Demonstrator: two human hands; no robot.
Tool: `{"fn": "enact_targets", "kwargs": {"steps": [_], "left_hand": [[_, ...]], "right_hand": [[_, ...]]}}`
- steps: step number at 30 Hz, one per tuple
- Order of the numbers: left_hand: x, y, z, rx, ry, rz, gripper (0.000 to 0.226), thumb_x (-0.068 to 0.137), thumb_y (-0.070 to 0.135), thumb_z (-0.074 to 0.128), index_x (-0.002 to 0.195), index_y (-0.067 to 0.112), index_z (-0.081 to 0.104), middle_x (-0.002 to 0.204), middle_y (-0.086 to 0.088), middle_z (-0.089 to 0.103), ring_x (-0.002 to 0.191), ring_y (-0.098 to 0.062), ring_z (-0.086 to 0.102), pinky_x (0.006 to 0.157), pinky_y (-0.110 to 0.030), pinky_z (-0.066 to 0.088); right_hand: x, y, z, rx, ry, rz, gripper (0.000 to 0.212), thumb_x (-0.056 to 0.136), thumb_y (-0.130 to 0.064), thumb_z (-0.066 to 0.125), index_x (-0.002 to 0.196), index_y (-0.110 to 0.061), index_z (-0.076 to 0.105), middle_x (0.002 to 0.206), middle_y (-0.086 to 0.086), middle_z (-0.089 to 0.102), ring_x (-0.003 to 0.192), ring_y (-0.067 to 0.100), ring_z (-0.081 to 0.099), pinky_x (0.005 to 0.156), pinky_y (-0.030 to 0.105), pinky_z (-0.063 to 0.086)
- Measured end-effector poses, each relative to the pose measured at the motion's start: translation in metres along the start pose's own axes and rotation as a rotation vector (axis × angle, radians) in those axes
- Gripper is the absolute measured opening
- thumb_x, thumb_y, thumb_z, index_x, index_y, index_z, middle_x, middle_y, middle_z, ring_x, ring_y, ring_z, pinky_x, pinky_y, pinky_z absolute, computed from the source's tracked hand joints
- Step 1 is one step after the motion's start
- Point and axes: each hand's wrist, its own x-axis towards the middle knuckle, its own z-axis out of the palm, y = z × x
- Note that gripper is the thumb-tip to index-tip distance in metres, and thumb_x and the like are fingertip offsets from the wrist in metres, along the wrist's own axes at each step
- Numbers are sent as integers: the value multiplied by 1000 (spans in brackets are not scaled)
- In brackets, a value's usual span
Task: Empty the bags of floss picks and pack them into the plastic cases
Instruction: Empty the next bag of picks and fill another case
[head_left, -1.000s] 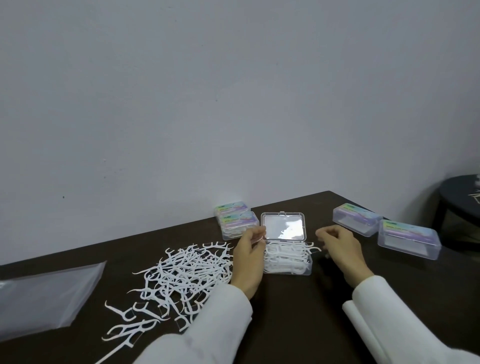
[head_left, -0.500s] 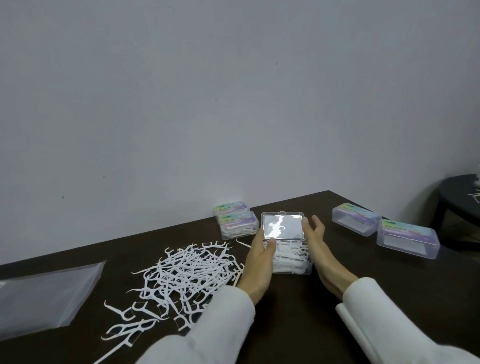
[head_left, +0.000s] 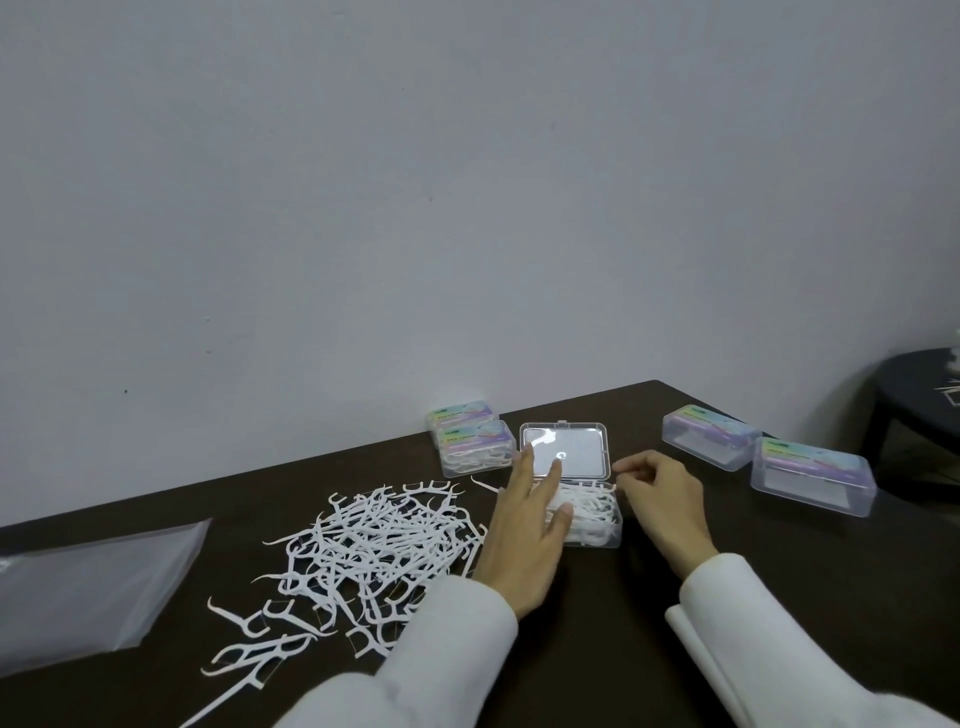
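Between both hands, open case (head_left: 582, 499) (filled), left hand (head_left: 530, 519) touching it

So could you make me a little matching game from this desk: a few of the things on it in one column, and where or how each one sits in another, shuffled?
Things:
1. open case
2. loose floss picks
3. empty plastic bag
4. left hand

Places or states:
A. lying flat at the table's left edge
B. fingers straight, resting on the open case
C. lid up, white picks inside
D. scattered in a pile on the dark table

Pairs: 1-C, 2-D, 3-A, 4-B
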Motion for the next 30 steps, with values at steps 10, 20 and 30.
{"fn": "enact_targets", "kwargs": {"steps": [10, 20, 30], "left_hand": [[0, 0, 2, 152, -44, 34, 48, 103, 31, 28, 149, 19, 22, 158, 7, 8, 144, -4, -3, 110, -19, -6], [-2, 2, 0, 181, -25, 40, 51, 102, 31, 30, 150, 22, 14, 157, 10, 9, 143, 0, -3, 112, -21, -7], [-3, 7, 2, 260, -91, 53, 82, 76, 64, 0, 150, 29, 8, 158, 8, 0, 143, -2, -10, 110, -22, -14]], "right_hand": [[-3, 1, -1, -52, -28, -114, 9, 83, -11, 65, 80, -19, 65, 82, -2, 63, 80, 10, 59, 70, 23, 48], [-2, -2, 1, -3, -152, -100, 11, 84, -18, 66, 94, -19, 61, 107, 5, 56, 95, 15, 55, 68, 14, 42], [1, -3, 11, 448, -161, 132, 35, 96, -19, 47, 129, -16, 37, 113, 8, 56, 85, 12, 59, 73, 28, 48]]}}
